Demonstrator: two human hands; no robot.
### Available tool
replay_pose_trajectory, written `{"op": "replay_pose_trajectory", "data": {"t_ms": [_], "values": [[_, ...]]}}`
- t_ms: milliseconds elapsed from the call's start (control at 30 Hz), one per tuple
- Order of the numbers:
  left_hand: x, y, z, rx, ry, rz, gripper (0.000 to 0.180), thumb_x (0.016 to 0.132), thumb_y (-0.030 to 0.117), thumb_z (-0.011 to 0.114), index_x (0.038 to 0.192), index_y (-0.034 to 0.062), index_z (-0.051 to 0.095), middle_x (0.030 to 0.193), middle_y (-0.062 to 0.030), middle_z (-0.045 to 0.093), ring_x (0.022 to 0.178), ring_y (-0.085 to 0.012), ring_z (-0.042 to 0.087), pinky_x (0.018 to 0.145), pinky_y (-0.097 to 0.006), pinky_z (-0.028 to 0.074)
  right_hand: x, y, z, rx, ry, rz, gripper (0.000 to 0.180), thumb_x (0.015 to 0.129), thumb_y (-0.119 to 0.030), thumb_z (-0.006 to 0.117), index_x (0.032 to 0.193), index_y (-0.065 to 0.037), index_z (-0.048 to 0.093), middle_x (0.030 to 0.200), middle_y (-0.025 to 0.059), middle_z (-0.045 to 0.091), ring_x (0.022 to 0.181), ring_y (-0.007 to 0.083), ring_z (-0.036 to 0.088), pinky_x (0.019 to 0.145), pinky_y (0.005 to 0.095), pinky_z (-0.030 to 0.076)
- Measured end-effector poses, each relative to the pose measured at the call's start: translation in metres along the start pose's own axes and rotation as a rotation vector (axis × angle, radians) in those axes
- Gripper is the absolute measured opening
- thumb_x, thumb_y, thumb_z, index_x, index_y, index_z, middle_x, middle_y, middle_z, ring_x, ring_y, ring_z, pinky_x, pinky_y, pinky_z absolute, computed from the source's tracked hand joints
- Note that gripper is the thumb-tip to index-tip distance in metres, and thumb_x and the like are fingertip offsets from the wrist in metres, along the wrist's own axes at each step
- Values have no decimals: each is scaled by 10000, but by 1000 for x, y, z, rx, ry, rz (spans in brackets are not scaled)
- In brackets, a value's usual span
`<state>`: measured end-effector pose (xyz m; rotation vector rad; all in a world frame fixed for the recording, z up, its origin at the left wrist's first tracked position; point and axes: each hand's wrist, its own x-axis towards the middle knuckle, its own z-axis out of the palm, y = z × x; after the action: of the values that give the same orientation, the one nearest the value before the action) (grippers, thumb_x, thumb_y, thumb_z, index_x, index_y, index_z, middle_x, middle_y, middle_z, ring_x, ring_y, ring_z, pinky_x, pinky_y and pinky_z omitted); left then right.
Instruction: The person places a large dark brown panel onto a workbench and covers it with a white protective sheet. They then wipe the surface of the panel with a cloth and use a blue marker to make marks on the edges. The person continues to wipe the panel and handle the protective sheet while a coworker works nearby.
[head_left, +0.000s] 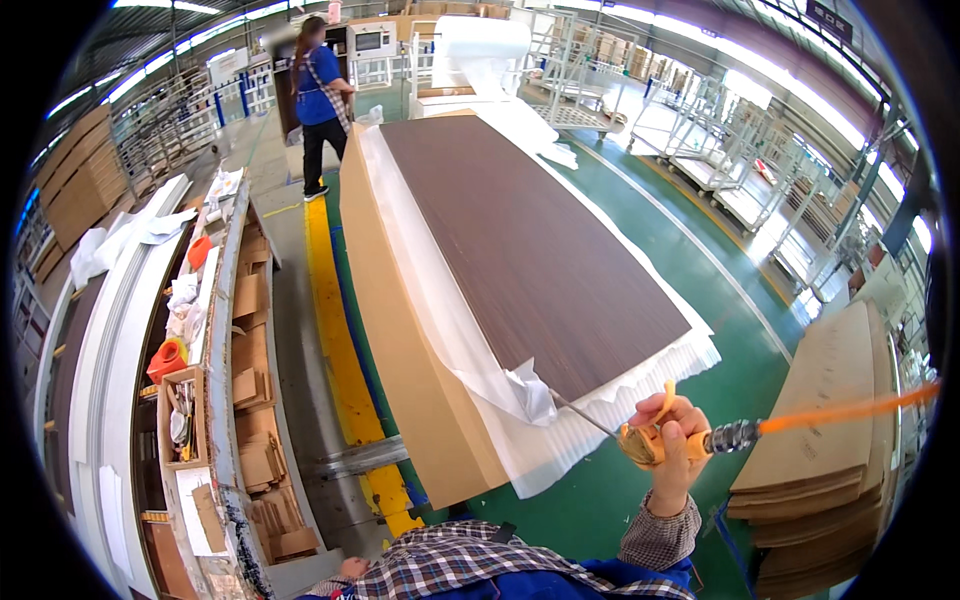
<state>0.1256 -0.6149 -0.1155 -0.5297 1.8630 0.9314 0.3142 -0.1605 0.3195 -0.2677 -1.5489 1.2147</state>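
My right hand (673, 440) is wrapped around a yellow air blow gun (642, 443), whose orange hose (850, 408) runs off to the right. The gun's thin metal nozzle reaches toward the near corner of a dark brown panel (530, 240). A loose flap of white foam sheet (528, 392) stands up at that corner. Beneath the panel lies more white foam (540, 455), with brown cardboard (420, 370) along its left side. My left hand (353, 567) shows only in part by the lower edge, beside my checked apron, its fingers hidden.
On the left stands a workbench (215, 400) with cardboard pieces in its shelves, an orange container (168, 358) and a tool box (182, 420). Stacked cardboard sheets (810, 410) are at the right. A person in blue (318, 100) stands beyond, near a large foam roll (480, 55).
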Motion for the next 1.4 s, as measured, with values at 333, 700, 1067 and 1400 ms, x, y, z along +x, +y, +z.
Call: {"op": "replay_pose_trajectory", "data": {"t_ms": [333, 700, 1067, 1400], "values": [[-4, 154, 56, -40, -87, 107, 310, 909, 194, 518, 1109, -39, 481, 1029, -190, 583, 771, -223, 592, 661, -349, 516, 64, 111, 10, 130, 9, -162, 221, 891, -86, 482, 698, -47, 382, 677, 88, 497, 603, 171, 497, 590, 316, 475], [-3, 199, 78, -32, -119, 79, 285, 925, 177, 494, 1069, -68, 522, 929, -183, 605, 791, -233, 613, 727, -357, 526, 117, 169, -10, -89, 261, -211, 192, 890, -64, 476, 707, -53, 419, 659, 81, 527, 600, 151, 527, 605, 308, 490], [13, 243, 54, 326, -279, 273, 264, 914, 245, 501, 1010, 2, 545, 908, -108, 620, 725, -181, 595, 612, -306, 492, 61, 108, -30, -255, 434, 15, 252, 891, -68, 481, 659, -76, 382, 561, 46, 463, 481, 115, 442, 510, 283, 457], [63, 235, -8, 397, -309, 353, 255, 889, 211, 540, 1001, -18, 552, 866, -130, 621, 697, -181, 606, 598, -315, 505, -1, 2, -25, -187, 647, -90, 196, 895, -179, 442, 779, -30, 494, 682, 71, 501, 604, 180, 524, 596, 332, 490]]}}
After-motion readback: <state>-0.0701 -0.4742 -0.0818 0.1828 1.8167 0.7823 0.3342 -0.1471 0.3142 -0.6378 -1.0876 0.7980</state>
